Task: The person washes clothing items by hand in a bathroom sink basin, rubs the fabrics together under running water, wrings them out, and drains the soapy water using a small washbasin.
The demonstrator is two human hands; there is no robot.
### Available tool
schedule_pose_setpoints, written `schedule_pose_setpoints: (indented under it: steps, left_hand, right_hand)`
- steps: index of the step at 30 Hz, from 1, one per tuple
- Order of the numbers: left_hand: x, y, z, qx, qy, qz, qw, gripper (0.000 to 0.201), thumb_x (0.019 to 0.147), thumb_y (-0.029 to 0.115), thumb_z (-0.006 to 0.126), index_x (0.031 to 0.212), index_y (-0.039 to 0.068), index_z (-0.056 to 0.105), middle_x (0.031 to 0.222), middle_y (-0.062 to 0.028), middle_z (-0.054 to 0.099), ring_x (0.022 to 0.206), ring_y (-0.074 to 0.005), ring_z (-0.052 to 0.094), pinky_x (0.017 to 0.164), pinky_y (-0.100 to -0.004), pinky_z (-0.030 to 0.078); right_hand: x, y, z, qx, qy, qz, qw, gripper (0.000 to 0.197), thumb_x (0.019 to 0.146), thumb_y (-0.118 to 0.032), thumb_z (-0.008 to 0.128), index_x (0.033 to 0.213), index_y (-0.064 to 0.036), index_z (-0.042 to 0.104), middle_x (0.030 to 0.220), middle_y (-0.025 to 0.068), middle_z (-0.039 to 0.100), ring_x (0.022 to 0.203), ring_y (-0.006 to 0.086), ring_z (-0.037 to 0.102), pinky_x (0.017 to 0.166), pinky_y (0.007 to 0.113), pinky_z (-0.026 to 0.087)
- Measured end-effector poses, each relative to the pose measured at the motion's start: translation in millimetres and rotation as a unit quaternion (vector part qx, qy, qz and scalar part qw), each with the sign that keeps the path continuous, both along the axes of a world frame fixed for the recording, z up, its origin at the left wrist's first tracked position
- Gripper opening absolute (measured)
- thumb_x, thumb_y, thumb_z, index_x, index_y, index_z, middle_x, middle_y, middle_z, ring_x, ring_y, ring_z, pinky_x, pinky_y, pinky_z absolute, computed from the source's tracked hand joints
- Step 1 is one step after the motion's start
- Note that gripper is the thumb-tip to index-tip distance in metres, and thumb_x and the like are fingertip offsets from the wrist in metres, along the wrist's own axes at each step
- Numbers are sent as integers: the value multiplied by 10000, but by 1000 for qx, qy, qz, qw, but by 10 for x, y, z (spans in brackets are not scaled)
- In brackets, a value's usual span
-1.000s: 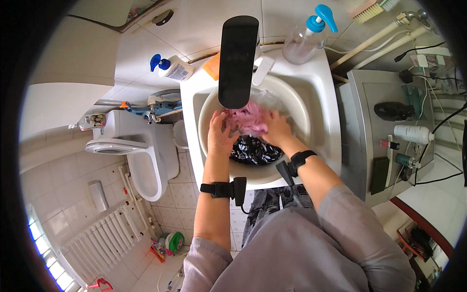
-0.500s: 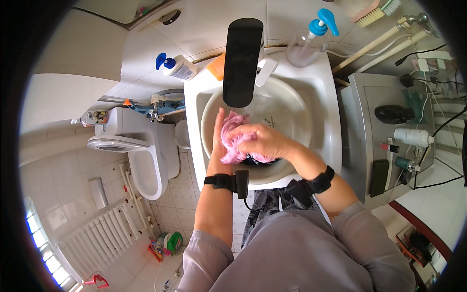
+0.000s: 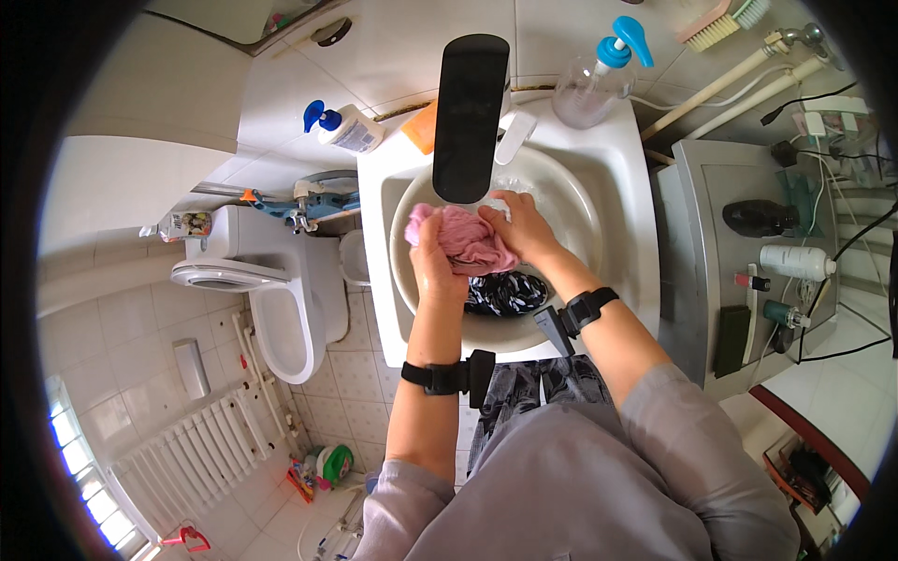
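Note:
A wet, crumpled pink cloth [image 3: 470, 245] is bunched between my hands, above a round pale basin [image 3: 591, 234] set in the white sink. My left hand [image 3: 432, 266] grips its left side, thumb on top. My right hand [image 3: 526, 230] is curled at the cloth's right edge, the thumb pressing on it; its fingertips are partly hidden. Below the pink cloth, a black-and-white patterned cloth [image 3: 507, 294] lies in the basin. A black slab-shaped faucet [image 3: 468, 117] hangs over the far side, just beyond my hands, hiding part of the basin.
On the sink's back ledge stand a white pump bottle [image 3: 354, 130], an orange block [image 3: 423, 128] and a clear pump bottle [image 3: 585, 96]. To the right, a grey cabinet [image 3: 703, 243] carries bottles and cables. A toilet [image 3: 290, 323] stands at left.
The pink cloth has gone from an upright bundle to a wider, flatter bunch. My left hand has turned and now grips it; my right hand has shifted to its right edge, uncovering the patterned cloth.

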State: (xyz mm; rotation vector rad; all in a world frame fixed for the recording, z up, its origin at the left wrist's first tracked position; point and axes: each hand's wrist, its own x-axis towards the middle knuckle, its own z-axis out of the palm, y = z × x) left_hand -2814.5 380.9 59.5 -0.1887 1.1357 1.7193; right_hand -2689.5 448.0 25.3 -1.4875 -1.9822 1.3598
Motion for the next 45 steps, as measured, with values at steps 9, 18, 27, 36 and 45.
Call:
schedule_pose_setpoints:
  steps: [9, 18, 27, 36, 45]
  left_hand:
    - [407, -113, 188, -2, 158, -294, 943, 422, 844, 295, 520, 1234, 142, 476, 1306, -45, 398, 1247, -178, 275, 1020, -424, 152]
    - [-63, -184, -150, -126, 16, -150, 980, 654, 820, 393, 503, 1367, 156, 234, 1437, -122, 106, 1307, -295, 160, 1029, -505, 174]
    - [-121, -50, -208, -18, -179, -75, 981, 859, 715, 522, 621, 1322, 52, 238, 1269, -147, 401, 1119, -296, 453, 931, -465, 379]
    - [-17, -110, -438, -40, -75, -94, 992, 290, 862, 133, 380, 1117, 19, 456, 1031, -119, 551, 906, -240, 574, 796, -375, 485]
    - [-25, -111, 13, -82, 55, -115, 988, 517, 813, 120, 523, 1298, 176, 352, 1281, -62, 367, 1206, -238, 329, 947, -476, 268]
  right_hand:
    - [282, 319, -364, -410, 237, -101, 875, 473, 735, -383, 607, 1101, -91, 543, 1056, 137, 574, 936, 268, 563, 740, 407, 488]
    - [328, -50, -657, 152, -103, 32, 982, 430, 638, -41, 607, 1057, -103, 530, 1102, 178, 497, 968, 367, 514, 796, 398, 457]
    - [-37, -379, 597, -15, 253, 168, 953, 260, 697, -101, 644, 946, -70, 578, 849, 73, 590, 749, 200, 593, 674, 290, 480]
    - [-102, -271, 383, 102, 22, 67, 992, 243, 770, -227, 576, 976, -117, 511, 820, 155, 609, 754, 354, 585, 649, 407, 474]
    - [318, -107, -423, 72, -114, -22, 991, 465, 753, -90, 569, 1200, -179, 475, 1130, 156, 460, 1006, 332, 490, 901, 385, 397]
